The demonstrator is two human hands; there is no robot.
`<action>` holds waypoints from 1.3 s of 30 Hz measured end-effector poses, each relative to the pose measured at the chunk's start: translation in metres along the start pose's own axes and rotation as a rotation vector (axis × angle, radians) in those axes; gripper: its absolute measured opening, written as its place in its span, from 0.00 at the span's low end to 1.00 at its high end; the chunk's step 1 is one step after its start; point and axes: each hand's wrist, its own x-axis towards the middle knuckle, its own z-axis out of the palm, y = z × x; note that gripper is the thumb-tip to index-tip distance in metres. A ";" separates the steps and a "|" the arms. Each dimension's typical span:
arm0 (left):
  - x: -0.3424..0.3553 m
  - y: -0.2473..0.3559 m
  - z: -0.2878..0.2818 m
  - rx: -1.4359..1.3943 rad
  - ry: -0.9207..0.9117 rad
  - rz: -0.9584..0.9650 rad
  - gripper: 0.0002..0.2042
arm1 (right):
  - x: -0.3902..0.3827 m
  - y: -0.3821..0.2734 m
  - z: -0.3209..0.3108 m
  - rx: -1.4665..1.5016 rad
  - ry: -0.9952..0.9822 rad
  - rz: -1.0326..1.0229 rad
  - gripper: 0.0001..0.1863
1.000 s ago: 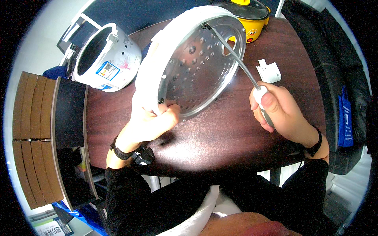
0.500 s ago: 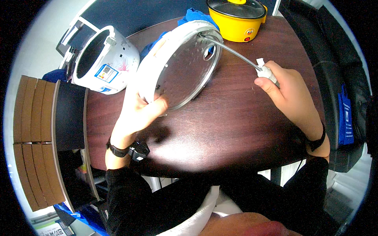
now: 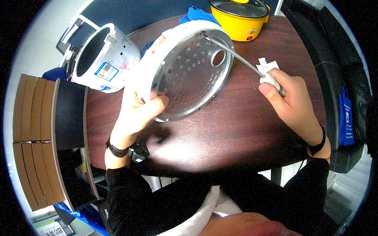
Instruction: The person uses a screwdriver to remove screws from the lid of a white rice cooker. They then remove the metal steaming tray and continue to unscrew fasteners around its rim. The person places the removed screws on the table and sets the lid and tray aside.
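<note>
My left hand [image 3: 138,114] grips the lower left of a white round lid [image 3: 165,43] with a dimpled silver metal plate [image 3: 185,74], held tilted above the table. My right hand [image 3: 287,98] is closed around a screwdriver [image 3: 244,59] with a white and grey handle; its long shaft reaches up to a screw spot [image 3: 203,34] at the lid's top rim. A small white plastic piece [image 3: 271,65] lies on the table, partly behind the screwdriver and my right hand.
On the wooden table [image 3: 208,141] stand a white floral cooker body [image 3: 118,55] at back left and a yellow pot [image 3: 238,23] at back right, beside blue cloth [image 3: 195,13]. Stacked cardboard boxes [image 3: 31,110] are at left, a black sofa [image 3: 336,67] at right.
Over the last second the lid has dropped and shifted slightly left, and my right hand has moved right with the screwdriver, whose tip stays at the top rim.
</note>
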 end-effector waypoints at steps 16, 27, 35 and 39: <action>0.000 0.009 0.007 0.065 -0.079 0.263 0.26 | -0.003 -0.008 -0.014 -0.221 0.018 0.025 0.17; -0.003 0.006 0.003 0.265 -0.105 0.194 0.25 | 0.003 -0.001 -0.011 -0.695 0.334 -0.142 0.17; 0.003 0.006 0.007 0.144 -0.092 0.261 0.32 | 0.005 0.014 -0.003 -0.196 0.073 -0.023 0.13; 0.000 0.008 0.009 0.044 -0.051 0.138 0.35 | 0.006 0.007 -0.007 0.476 -0.345 0.346 0.20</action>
